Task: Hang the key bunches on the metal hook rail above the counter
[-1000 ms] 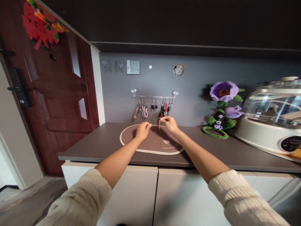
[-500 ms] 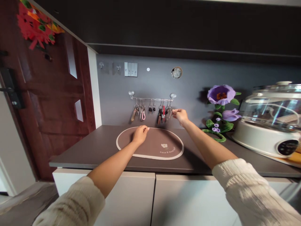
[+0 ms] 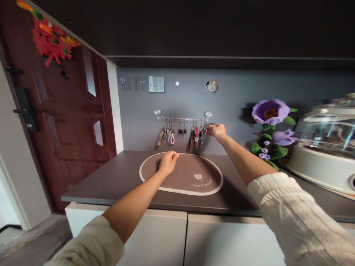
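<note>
My right hand is raised to the right end of a chrome hook rail on the grey wall, fingers pinched on a key ring with a red tag. Several other key bunches hang from the rail's hooks. My left hand hovers low over the oval brown mat on the dark counter, fingers curled with thumb and forefinger pinched; what it holds, if anything, is too small to see.
A purple fabric flower stands at the right of the rail. A white appliance with a clear lid fills the counter's right end. A dark red door is at the left. White cabinet doors lie below the counter.
My right hand lifted the key from over the mat up and right to the rail's right end. My left hand stayed over the mat, drifting slightly down.
</note>
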Motion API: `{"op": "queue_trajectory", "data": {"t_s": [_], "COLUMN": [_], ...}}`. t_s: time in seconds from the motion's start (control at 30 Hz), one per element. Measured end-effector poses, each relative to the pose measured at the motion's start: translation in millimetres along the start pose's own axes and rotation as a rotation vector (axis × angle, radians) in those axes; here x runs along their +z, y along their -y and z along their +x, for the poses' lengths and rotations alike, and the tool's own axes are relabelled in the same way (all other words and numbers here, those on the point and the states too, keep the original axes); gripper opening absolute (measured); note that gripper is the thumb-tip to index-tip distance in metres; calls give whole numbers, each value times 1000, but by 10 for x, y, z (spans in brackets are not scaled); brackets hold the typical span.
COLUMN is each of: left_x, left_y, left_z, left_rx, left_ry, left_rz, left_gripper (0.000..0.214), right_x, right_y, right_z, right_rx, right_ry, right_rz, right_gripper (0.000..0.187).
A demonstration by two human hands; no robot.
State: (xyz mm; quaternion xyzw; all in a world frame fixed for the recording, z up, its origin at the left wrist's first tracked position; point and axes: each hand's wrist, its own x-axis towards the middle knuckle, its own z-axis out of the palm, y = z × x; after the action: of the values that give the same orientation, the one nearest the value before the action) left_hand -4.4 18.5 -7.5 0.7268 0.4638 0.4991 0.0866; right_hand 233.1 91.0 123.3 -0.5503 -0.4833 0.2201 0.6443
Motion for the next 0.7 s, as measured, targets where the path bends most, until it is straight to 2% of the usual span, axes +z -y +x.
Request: {"op": "queue_trajectory", "data": {"t_s": [0.27,0.7], "left_x": [3,4], "left_y": [13,30], "left_z": [-4,2], "left_rx": [-23,-45], "left_ry": [4,-6], "left_rz": [10,-6], "left_gripper": [27,26], "right_x": [50,60], "right_y": [44,-160], "right_z": [-22,-41], "right_rx": [45,78], "right_ry": [5,47], "right_rz": [-17,-27], "right_gripper": [7,5]}}
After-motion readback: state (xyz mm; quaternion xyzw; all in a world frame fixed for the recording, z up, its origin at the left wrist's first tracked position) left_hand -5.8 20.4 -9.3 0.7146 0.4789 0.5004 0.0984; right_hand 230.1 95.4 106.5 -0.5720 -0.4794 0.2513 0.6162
